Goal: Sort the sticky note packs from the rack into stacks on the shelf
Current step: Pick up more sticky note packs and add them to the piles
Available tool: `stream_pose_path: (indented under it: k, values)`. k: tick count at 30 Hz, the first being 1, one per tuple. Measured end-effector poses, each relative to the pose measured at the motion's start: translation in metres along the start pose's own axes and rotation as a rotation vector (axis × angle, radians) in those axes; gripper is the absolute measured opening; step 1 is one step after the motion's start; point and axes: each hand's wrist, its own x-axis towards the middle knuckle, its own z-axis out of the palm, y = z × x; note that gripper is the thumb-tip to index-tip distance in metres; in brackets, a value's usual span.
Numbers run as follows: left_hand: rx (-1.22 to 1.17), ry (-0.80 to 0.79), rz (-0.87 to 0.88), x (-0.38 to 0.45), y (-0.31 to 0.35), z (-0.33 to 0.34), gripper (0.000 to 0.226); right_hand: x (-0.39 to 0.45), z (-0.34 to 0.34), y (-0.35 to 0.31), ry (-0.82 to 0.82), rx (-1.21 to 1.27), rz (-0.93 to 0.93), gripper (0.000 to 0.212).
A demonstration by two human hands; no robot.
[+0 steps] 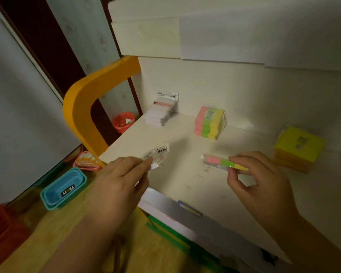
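My left hand (124,174) pinches a clear-wrapped white sticky note pack (158,154) with a black-and-white label, held just above the front left of the white shelf (185,180). A slim pink, green and yellow pack (220,161) is gripped at its right end by my right hand (258,178), over the shelf's middle. Three stacks stand on the shelf: white packs (160,111) at the back left, pink-green-yellow packs (210,123) at the back middle, and yellow packs (297,148) at the right.
An orange curved frame (81,107) borders the shelf's left side. Below left are nested blue tubs (64,189), a pink basket (86,161), an orange basket (123,122) and a red bin (0,227). Green and white items (171,231) lie under the shelf's front edge.
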Motion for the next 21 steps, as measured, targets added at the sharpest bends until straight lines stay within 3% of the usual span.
stream_pose_path:
  k: [10, 15, 21]
  values:
    - [-0.117, 0.128, 0.151, 0.09, -0.046, 0.064, 0.021, 0.033, 0.009, 0.01, 0.117, -0.204, -0.014, 0.009]
    - [-0.174, 0.125, 0.146, 0.146, -0.085, 0.101, 0.023, 0.051, 0.023, 0.011, 0.134, -0.275, 0.104, 0.007]
    - [-0.192, 0.046, 0.147, 0.203, -0.133, 0.149, 0.021, 0.065, 0.039, 0.01, 0.125, -0.406, 0.104, 0.006]
